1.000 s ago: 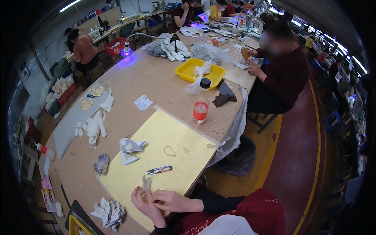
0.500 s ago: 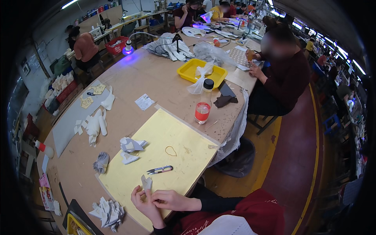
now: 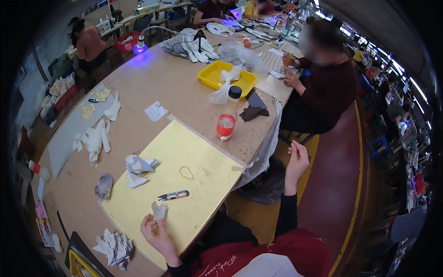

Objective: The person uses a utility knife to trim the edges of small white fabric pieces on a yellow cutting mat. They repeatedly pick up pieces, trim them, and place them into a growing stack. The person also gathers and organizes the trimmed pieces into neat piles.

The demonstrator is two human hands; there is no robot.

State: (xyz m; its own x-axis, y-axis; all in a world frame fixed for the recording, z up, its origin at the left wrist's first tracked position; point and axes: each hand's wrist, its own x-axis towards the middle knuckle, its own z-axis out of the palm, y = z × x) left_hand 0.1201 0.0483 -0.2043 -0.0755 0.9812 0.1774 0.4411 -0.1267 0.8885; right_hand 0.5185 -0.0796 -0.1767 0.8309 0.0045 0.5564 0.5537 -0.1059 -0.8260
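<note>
My left hand (image 3: 156, 234) grips a small grey-white cut piece (image 3: 159, 210) between thumb and fingers, over the near part of a yellow sheet (image 3: 205, 203). Out past the table's right edge, my right hand (image 3: 296, 165) is raised with its fingertips pinched together. Whatever lies in that pinch, if anything, is too small to see. Just beyond the left hand lie thread snips (image 3: 173, 195), and a rubber band (image 3: 186, 172) rests farther up the sheet. Small stacks of grey-white pieces (image 3: 140, 164) sit on the sheet's left part.
A loose pile of grey-white pieces (image 3: 114, 248) lies near left, with a grey bundle (image 3: 104, 185) above it. A bottle with a red band (image 3: 225, 126) stands past the sheet, near a yellow tray (image 3: 210, 83). A co-worker (image 3: 323, 87) sits at the table's right side.
My right hand has left my left hand and swung up and right, beyond the table edge. The left hand keeps the piece. The whole view has shifted slightly.
</note>
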